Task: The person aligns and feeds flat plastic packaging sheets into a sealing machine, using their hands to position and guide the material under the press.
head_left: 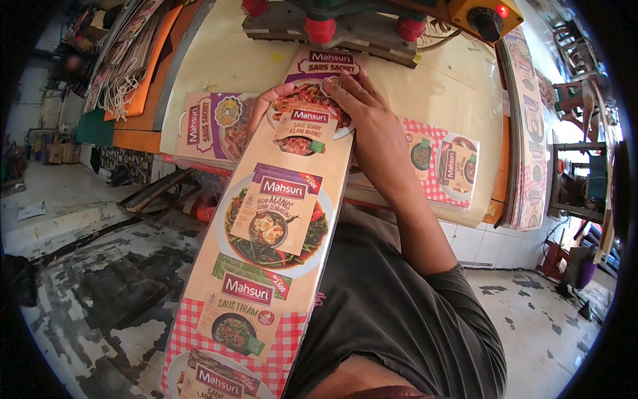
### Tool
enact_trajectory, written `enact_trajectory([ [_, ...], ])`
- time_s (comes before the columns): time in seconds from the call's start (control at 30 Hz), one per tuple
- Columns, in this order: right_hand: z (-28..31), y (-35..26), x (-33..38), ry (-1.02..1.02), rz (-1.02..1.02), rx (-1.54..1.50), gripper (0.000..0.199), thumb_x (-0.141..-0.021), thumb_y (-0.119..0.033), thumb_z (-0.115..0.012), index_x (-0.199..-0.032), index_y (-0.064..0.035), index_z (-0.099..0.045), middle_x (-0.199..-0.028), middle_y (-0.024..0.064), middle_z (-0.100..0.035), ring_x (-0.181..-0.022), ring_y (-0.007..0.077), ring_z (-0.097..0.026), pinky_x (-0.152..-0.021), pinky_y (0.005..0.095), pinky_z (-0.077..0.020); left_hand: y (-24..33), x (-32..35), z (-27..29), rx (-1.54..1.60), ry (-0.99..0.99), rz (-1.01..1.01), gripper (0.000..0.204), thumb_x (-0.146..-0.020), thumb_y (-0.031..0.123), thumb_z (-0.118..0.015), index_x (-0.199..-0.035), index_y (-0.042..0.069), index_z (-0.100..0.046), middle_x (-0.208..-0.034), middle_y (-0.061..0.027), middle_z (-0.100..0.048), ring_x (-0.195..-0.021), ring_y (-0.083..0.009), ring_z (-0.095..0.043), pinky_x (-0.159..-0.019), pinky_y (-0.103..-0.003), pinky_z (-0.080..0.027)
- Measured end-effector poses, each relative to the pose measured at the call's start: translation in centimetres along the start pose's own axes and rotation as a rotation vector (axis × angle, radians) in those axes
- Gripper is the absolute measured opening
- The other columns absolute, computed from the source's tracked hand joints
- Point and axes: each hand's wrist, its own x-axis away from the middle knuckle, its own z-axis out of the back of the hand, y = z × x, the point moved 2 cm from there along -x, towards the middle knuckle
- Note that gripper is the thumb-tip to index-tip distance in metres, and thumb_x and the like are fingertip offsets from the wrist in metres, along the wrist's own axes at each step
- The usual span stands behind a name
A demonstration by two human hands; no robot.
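A long printed cardboard strip (269, 259) with pictures of sauce sachets and dishes slants from the worktable down toward my chest. Its surface shines like clear plastic film. My left hand (268, 104) grips the strip's left edge near the top; only some fingers show, the rest hidden behind it. My right hand (369, 113) holds the upper right edge, fingers stretched across the printed face, thumb out of sight. Beyond the fingertips, the strip's far end lies below a pressing machine's bar (325, 36) with red round knobs.
More printed strips lie crosswise on the cream tabletop (458, 90), one at left (212, 126) and one at right (442, 159). A strip stack (530, 139) stands along the right edge. Corded printed sheets (129, 53) hang at left. A yellow control box (484, 18) has a black dial.
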Motion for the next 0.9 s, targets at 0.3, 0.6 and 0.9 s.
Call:
enact_trajectory([
  [0.3,0.0,0.0,0.0,0.005,0.009,0.000,0.056,-0.088,0.001,-0.058,-0.142,-0.0134,-0.063,-0.152,0.0175,-0.055,-0.147,0.0410,-0.043,-0.112,0.0469,-0.0482,-0.1,0.2,-0.6,-0.212,0.017,-0.105,0.046,-0.105,0.015,-0.057,-0.145,0.003,-0.041,-0.141,-0.0281,-0.057,-0.119,-0.0365,-0.067,-0.097,-0.052,-0.061],
  [0.6,0.0,-0.1,0.0,-0.001,0.005,0.009,0.055,-0.089,0.001,-0.057,-0.143,-0.0135,-0.062,-0.152,0.0180,-0.055,-0.147,0.0410,-0.043,-0.113,0.0470,-0.0477,-0.2,-0.1,-0.6,-0.105,0.036,-0.060,0.045,-0.105,0.016,-0.057,-0.146,0.004,-0.041,-0.141,-0.0279,-0.057,-0.118,-0.0362,-0.068,-0.098,-0.052,-0.061],
  [0.9,-0.1,-0.1,0.0,0.002,0.010,0.003,0.054,-0.090,-0.001,-0.058,-0.142,-0.0140,-0.062,-0.152,0.0180,-0.055,-0.147,0.0403,-0.043,-0.113,0.0467,-0.0475,-0.2,-1.3,0.4,0.216,0.122,0.181,0.045,-0.105,0.017,-0.057,-0.146,0.004,-0.040,-0.142,-0.0278,-0.057,-0.118,-0.0359,-0.068,-0.098,-0.052,-0.061],
])
